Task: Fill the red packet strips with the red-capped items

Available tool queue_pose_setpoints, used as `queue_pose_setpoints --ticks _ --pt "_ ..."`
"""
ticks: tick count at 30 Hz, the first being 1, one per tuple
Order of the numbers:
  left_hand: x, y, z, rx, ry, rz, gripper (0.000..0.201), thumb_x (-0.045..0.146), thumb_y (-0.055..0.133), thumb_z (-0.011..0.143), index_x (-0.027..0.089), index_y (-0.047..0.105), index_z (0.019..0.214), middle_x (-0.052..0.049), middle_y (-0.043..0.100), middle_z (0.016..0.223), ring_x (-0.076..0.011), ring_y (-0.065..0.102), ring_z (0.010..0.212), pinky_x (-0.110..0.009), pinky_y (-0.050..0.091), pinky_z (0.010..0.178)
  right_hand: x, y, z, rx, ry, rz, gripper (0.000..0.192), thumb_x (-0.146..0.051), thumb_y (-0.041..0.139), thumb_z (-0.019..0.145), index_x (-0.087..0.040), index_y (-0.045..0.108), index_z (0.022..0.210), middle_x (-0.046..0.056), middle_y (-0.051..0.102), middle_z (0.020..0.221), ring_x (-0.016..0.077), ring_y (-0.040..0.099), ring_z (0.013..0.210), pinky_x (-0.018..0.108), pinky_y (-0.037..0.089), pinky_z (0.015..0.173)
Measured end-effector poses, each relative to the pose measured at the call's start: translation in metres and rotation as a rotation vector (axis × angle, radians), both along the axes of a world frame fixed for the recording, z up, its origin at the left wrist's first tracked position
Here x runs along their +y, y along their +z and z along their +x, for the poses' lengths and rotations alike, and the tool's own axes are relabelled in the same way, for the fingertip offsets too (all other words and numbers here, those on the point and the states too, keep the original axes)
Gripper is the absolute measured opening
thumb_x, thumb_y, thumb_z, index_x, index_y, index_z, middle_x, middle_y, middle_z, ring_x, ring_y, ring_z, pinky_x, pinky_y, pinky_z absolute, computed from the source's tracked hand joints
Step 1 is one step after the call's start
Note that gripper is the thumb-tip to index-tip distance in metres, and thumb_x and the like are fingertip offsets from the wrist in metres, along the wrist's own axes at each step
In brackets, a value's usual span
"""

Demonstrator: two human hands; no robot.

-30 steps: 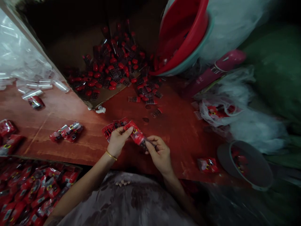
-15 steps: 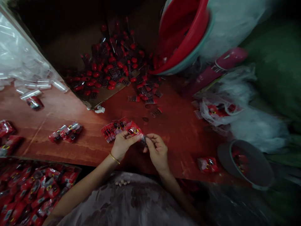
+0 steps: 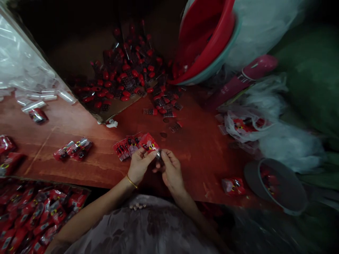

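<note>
My left hand (image 3: 139, 164) pinches a small red printed packet (image 3: 149, 143) over the red-brown table (image 3: 79, 123). My right hand (image 3: 170, 170) grips the same packet's lower, darker end, fingers curled around it. The two hands touch at the packet. Just left of them, a short row of similar red packets (image 3: 125, 146) lies on the table. A gold bangle sits on my left wrist.
A heap of loose red-and-black pieces (image 3: 127, 76) lies on cardboard at the back. Tilted red basin (image 3: 205, 38) back right. Clear plastic sleeves (image 3: 23, 70) at left. Filled packets fill a box (image 3: 34, 215) lower left. A grey bowl (image 3: 277, 185) and one packet (image 3: 233, 185) sit right.
My hands have drawn closer together. The packet has been pushed shorter between them, its dark end now mostly hidden in my right fingers.
</note>
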State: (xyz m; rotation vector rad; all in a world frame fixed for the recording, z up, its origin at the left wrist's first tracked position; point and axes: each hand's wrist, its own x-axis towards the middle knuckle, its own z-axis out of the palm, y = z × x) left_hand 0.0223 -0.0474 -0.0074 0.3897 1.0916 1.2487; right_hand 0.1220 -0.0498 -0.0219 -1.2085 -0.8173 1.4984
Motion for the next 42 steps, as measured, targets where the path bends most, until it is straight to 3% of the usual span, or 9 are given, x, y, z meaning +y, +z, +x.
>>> queue_pose_setpoints --ticks 4,10,16,19,23,27,29,32,42 --pt "0.002 0.001 0.0 -0.022 -0.058 0.107 0.035 0.042 0.072 0.063 0.012 0.063 0.079 0.002 0.057 0.056 -0.007 0.046 0.041 -0.019 0.033 0.036 -0.001 -0.001 -0.003 -0.127 0.002 0.134 0.021 -0.038 0.059 0.08 -0.019 0.051 0.085 -0.007 0.056 0.057 0.0065 0.053 0.042 0.018 0.044 0.044" --pt "0.008 -0.003 -0.007 0.008 -0.001 0.09 0.035 0.039 0.074 0.063 0.01 0.067 0.083 -0.004 0.064 0.072 -0.0096 0.057 0.06 -0.02 0.046 0.055 -0.002 0.0 0.008 -0.158 0.231 0.167 0.024 -0.042 0.048 0.087 -0.02 0.051 0.095 -0.003 0.061 0.065 0.0093 0.058 0.049 0.022 0.048 0.051" --pt "0.002 -0.002 -0.004 -0.066 -0.214 0.122 0.036 0.046 0.071 0.064 0.012 0.059 0.065 0.003 0.05 0.053 -0.0062 0.042 0.039 -0.021 0.035 0.037 0.002 -0.001 0.011 -0.198 0.21 0.215 0.02 -0.039 0.054 0.082 -0.019 0.052 0.084 -0.004 0.061 0.061 0.0078 0.053 0.042 0.02 0.044 0.045" --pt "0.001 -0.003 -0.007 -0.08 -0.204 0.114 0.037 0.047 0.069 0.067 0.012 0.058 0.061 0.003 0.049 0.05 -0.007 0.045 0.044 -0.021 0.038 0.043 0.008 -0.005 0.008 -0.198 0.217 0.199 0.026 -0.042 0.06 0.077 -0.02 0.049 0.07 -0.006 0.057 0.054 0.0081 0.051 0.041 0.02 0.042 0.043" --pt "-0.002 -0.006 -0.017 -0.173 -0.207 0.066 0.03 0.042 0.07 0.069 0.012 0.064 0.07 -0.002 0.061 0.066 -0.01 0.055 0.064 -0.022 0.045 0.064 0.017 -0.009 0.003 -0.415 0.135 0.367 0.036 -0.046 0.071 0.065 -0.019 0.047 0.059 -0.007 0.05 0.049 0.0072 0.045 0.044 0.019 0.039 0.043" --pt "-0.009 -0.004 -0.033 -0.263 -0.223 -0.062 0.035 0.044 0.072 0.066 0.015 0.067 0.085 -0.005 0.066 0.08 -0.0146 0.059 0.075 -0.028 0.046 0.076 0.03 -0.005 -0.002 -0.682 0.116 0.626 0.036 -0.05 0.072 0.064 -0.019 0.058 0.076 -0.002 0.058 0.062 0.0109 0.051 0.054 0.023 0.045 0.052" --pt "-0.013 0.0 -0.041 -0.274 -0.241 -0.1 0.035 0.043 0.073 0.065 0.016 0.068 0.087 -0.005 0.066 0.083 -0.0149 0.059 0.076 -0.03 0.045 0.078 0.038 0.0 -0.005 -0.766 0.182 0.848 0.047 -0.056 0.069 0.064 -0.019 0.062 0.093 0.005 0.066 0.083 0.018 0.06 0.077 0.034 0.049 0.076" --pt "-0.016 0.003 -0.05 -0.251 -0.27 -0.066 0.032 0.039 0.074 0.065 0.015 0.068 0.084 -0.004 0.066 0.078 -0.0145 0.058 0.076 -0.029 0.043 0.08 0.048 0.004 -0.009 -0.722 0.392 1.122 0.058 -0.06 0.059 0.072 -0.02 0.058 0.114 0.008 0.067 0.099 0.022 0.06 0.096 0.047 0.037 0.099" --pt "-0.017 -0.003 -0.058 -0.312 -0.319 0.026 0.027 0.037 0.067 0.073 0.012 0.064 0.081 -0.001 0.056 0.068 -0.0119 0.052 0.069 -0.026 0.041 0.074 0.042 0.005 -0.021 -0.605 0.336 1.282 0.048 -0.033 0.062 0.08 -0.022 0.052 0.126 0.004 0.07 0.079 0.0177 0.062 0.078 0.045 0.048 0.091"
